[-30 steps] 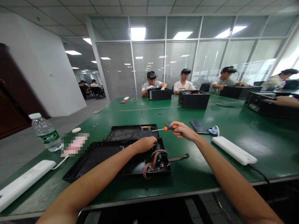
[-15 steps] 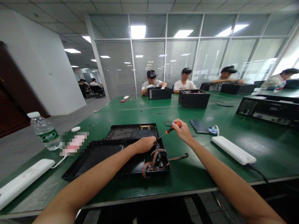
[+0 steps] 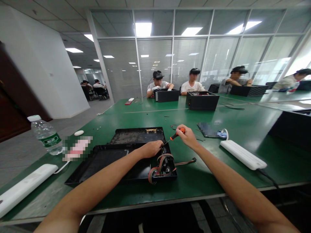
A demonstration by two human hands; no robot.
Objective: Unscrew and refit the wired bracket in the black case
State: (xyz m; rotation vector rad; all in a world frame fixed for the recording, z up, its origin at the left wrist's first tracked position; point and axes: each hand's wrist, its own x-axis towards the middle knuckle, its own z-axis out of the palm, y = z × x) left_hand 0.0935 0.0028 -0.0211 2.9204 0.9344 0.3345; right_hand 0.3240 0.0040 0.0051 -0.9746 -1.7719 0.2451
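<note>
My right hand (image 3: 187, 136) is closed around the orange-and-black handle of a screwdriver (image 3: 175, 136). Its thin shaft slants down and left toward the fingertips of my left hand (image 3: 153, 149). Those fingers are pinched at the upper right part of a black plastic panel (image 3: 107, 158), and whatever they hold is hidden. The screwdriver's tip is also hidden at the fingers. Multicoloured wires (image 3: 160, 168) loop over the panel's right end, and a lead with a black connector (image 3: 193, 160) stretches out to the right on the table. A second black section (image 3: 128, 137) lies behind.
A water bottle (image 3: 47, 137) and a white power strip (image 3: 29, 187) stand at left. To the right are a phone (image 3: 206, 129), another power strip (image 3: 243, 155) and a black computer case (image 3: 291, 132). Several people work across the green table (image 3: 145, 118) at black cases (image 3: 202, 101).
My right hand and the screwdriver have shifted slightly left. The black case at far right has turned and now shows a plain dark side. My left hand stays at the panel.
</note>
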